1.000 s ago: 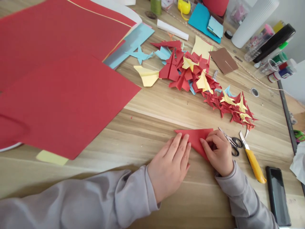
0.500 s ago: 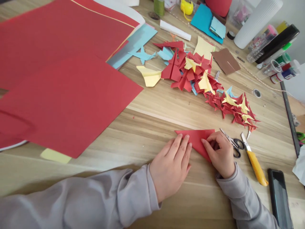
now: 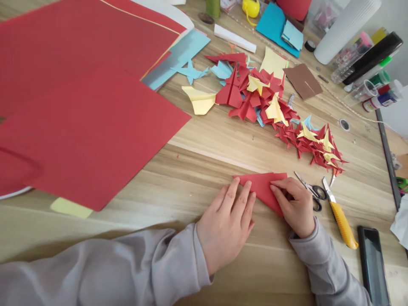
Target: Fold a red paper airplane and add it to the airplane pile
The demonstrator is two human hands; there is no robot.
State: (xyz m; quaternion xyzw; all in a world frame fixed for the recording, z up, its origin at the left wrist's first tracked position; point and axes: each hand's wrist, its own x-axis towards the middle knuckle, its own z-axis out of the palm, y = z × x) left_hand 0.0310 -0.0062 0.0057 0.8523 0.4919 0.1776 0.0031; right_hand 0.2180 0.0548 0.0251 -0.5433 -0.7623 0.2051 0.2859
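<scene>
A folded piece of red paper (image 3: 263, 185), roughly triangular, lies on the wooden table between my hands. My left hand (image 3: 227, 221) rests flat with its fingers stretched out, the fingertips pressing on the paper's left part. At the paper's right side, my right hand (image 3: 295, 204) pinches the edge between thumb and index finger, the other fingers curled under. Black-handled scissors (image 3: 315, 192) lie just right of my right hand. A yellow utility knife (image 3: 341, 219) with its blade out lies beyond them.
A heap of folded red paper planes (image 3: 244, 106), with yellow and blue ones among them, spreads across the table. Large red paper sheets (image 3: 95, 136) cover the left. A black phone (image 3: 372, 263) lies at the lower right. Bottles (image 3: 379, 100) and a brown paper square (image 3: 302, 81) are farther back.
My left hand has shifted slightly left along the paper, and a small step now shows in the paper's top edge. My right hand keeps its pinch, nearly in place.
</scene>
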